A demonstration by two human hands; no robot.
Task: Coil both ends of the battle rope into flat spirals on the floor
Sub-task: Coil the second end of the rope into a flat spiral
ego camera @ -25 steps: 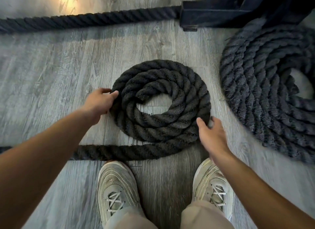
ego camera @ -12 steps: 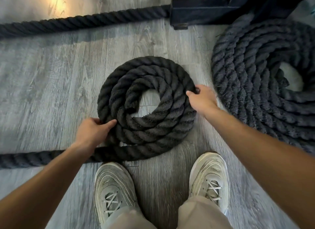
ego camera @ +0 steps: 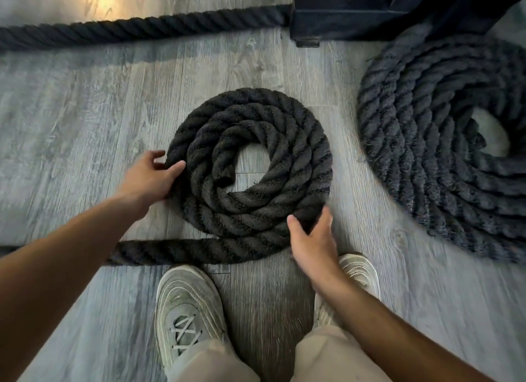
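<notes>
A thick black battle rope lies in a flat spiral [ego camera: 250, 165] of about three turns on the grey wood floor, its cut end at the open centre. A loose tail [ego camera: 182, 250] runs left from the spiral's near side under my left forearm. My left hand [ego camera: 148, 179] grips the outer turn on the spiral's left side, thumb on top. At the near right edge, my right hand [ego camera: 313, 239] rests with relaxed fingers against the outer turn. A larger, wider spiral [ego camera: 432, 142] of the same rope lies at the right.
A straight rope stretch [ego camera: 136, 31] crosses the far floor to a black metal rack base [ego camera: 370, 14]. My two pale sneakers [ego camera: 187, 310] stand just behind the tail. Bare grey floor [ego camera: 71, 125] lies left of the small spiral.
The spiral has been turned. My left hand moved from its near left up to the left side. My right hand came from the right side down to the near right edge.
</notes>
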